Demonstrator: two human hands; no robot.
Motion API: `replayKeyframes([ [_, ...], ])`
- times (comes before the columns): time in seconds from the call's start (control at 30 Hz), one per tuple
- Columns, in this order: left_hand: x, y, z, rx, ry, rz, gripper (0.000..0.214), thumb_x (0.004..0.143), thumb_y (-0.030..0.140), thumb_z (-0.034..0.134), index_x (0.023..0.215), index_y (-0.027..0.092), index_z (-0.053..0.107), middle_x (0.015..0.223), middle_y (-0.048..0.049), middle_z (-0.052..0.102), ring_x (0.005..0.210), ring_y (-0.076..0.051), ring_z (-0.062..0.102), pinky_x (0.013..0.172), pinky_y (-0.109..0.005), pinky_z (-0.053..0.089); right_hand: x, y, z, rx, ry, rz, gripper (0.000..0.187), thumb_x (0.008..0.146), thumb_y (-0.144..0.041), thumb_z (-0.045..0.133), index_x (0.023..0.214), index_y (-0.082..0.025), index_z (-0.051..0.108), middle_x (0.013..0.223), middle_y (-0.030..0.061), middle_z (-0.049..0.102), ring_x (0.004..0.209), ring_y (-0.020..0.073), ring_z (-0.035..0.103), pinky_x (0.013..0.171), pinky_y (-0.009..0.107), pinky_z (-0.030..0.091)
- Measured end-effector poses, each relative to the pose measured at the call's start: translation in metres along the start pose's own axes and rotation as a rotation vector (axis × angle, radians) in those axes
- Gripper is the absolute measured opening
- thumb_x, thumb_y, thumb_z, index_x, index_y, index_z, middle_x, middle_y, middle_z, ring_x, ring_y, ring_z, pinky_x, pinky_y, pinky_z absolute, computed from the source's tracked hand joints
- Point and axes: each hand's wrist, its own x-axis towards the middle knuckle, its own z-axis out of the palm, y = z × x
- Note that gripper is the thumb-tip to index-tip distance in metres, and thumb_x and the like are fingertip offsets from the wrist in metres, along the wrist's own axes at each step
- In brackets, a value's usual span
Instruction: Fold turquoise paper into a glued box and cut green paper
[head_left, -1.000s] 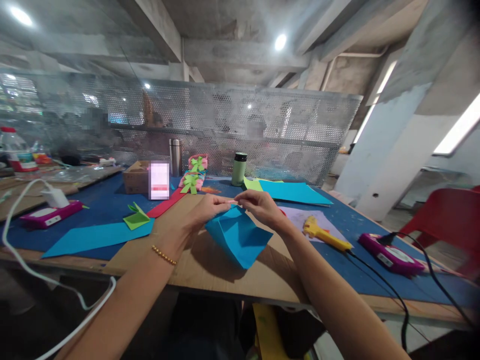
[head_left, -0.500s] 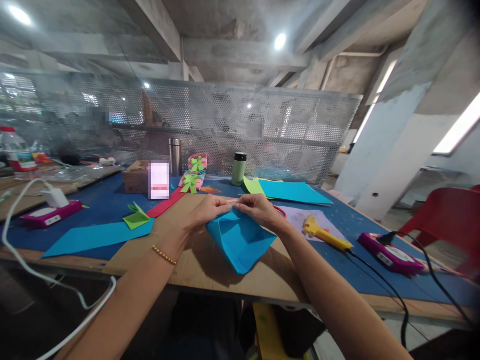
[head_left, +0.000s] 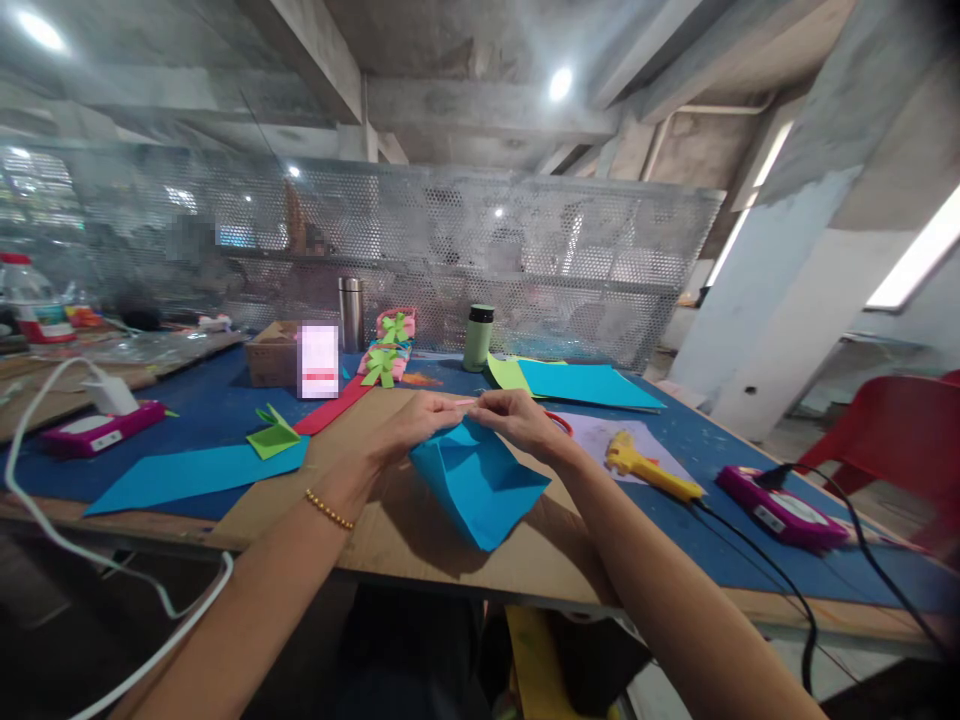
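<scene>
Between my hands is a folded piece of blue paper point(head_left: 487, 490), shaped like an open pocket and held above a brown cardboard sheet point(head_left: 382, 540). My left hand point(head_left: 424, 420) pinches its far edge from the left, fingers closed. Close beside it, my right hand point(head_left: 514, 412) grips the same edge, thumb and fingers pressed together. A thin pink edge shows between the fingertips; I cannot make out what it belongs to. Behind my right hand a red loop point(head_left: 559, 424) partly shows.
A yellow glue gun point(head_left: 649, 465) lies on lilac paper to the right, its cord trailing over the table edge. Purple power strips point(head_left: 784, 508) sit at both sides. Further back stand a green bottle point(head_left: 478, 338), a steel flask point(head_left: 351, 315) and a cardboard box point(head_left: 271, 355).
The blue paper has tilted slightly, its near corner shifting a little to the right. Both hands keep their hold in almost the same place.
</scene>
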Motion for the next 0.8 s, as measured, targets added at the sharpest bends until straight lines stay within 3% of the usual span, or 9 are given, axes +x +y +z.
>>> replayKeyframes([
  [0.13,-0.002,0.002,0.0,0.044,-0.006,-0.001,0.029,0.081,0.042,0.066,0.08,0.014,0.074,0.084,-0.0079,0.073,0.083,-0.02,0.063,0.071,-0.029,0.047,0.0,0.001,-0.002,0.044,-0.011,0.014,0.049,0.087,-0.057,0.052,0.058,-0.02,0.041,0.059,-0.004,0.037,0.057,0.0098,0.033,0.053,0.026,0.024],
  [0.33,-0.001,0.002,0.002,0.051,-0.035,0.107,0.027,0.08,0.042,0.068,0.078,0.015,0.075,0.101,-0.0109,0.074,0.1,-0.025,0.063,0.083,-0.034,0.048,0.0,0.0,0.001,0.024,-0.061,0.055,0.036,0.08,-0.049,0.06,0.066,-0.018,0.051,0.063,-0.0042,0.04,0.059,0.0097,0.033,0.054,0.025,0.024],
  [0.43,0.005,-0.006,0.001,0.081,0.04,0.109,0.031,0.08,0.044,0.068,0.087,0.015,0.074,0.094,-0.0101,0.073,0.094,-0.023,0.063,0.081,-0.033,0.048,0.001,0.001,0.002,0.017,-0.034,0.052,0.035,0.08,-0.05,0.058,0.069,-0.017,0.053,0.066,-0.0031,0.042,0.062,0.0104,0.035,0.055,0.025,0.027],
  [0.57,0.01,-0.014,-0.002,0.165,0.167,0.11,0.035,0.077,0.047,0.071,0.075,0.013,0.068,0.072,-0.0038,0.065,0.07,-0.016,0.056,0.066,-0.027,0.044,0.002,0.002,0.002,-0.022,-0.018,0.021,0.034,0.082,-0.048,0.055,0.069,-0.017,0.053,0.067,-0.0028,0.042,0.063,0.0108,0.036,0.056,0.025,0.028],
  [0.8,0.0,0.001,0.001,0.204,0.087,0.131,0.029,0.081,0.042,0.067,0.076,0.013,0.071,0.071,-0.0032,0.065,0.072,-0.016,0.056,0.064,-0.026,0.043,0.0,0.0,0.002,-0.106,-0.072,-0.055,0.027,0.085,-0.039,0.056,0.069,-0.017,0.054,0.067,-0.0024,0.046,0.064,0.0113,0.04,0.058,0.025,0.03],
])
